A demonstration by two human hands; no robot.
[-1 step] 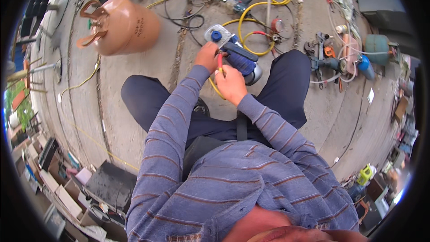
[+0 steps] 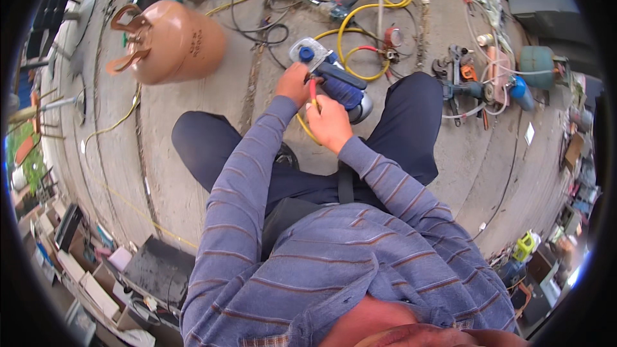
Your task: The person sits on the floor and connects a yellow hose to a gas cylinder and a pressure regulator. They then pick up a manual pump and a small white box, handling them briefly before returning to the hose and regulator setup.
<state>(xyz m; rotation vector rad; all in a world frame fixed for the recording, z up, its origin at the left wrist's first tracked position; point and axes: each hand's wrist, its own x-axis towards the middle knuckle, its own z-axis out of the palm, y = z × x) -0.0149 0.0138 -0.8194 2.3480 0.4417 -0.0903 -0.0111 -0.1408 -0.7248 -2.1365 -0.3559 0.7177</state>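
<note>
Between my bent knees a blue vacuum pump (image 2: 342,92) with a black handle lies on the ground. At its near left side, my left hand (image 2: 293,83) has its fingers closed by the pump; what they grip is hidden. My right hand (image 2: 329,124) is closed around a yellow hose (image 2: 307,131) just below its red end sleeve (image 2: 313,89). That red end points up toward the left fingers, and the two hands almost meet there. Beyond the pump, a gauge (image 2: 393,36) with a red rim sits among coiled yellow hoses.
A tan gas cylinder (image 2: 185,40) stands or lies at the far left. On the right are wrenches (image 2: 459,61), a green canister (image 2: 538,67) and a blue bottle (image 2: 521,93) amid clear tubing. A cordless drill (image 2: 347,6) lies at the far side. Boxes and clutter line both edges.
The whole view has shifted slightly, with the scene a little further left. Both hands keep the same hold beside the pump.
</note>
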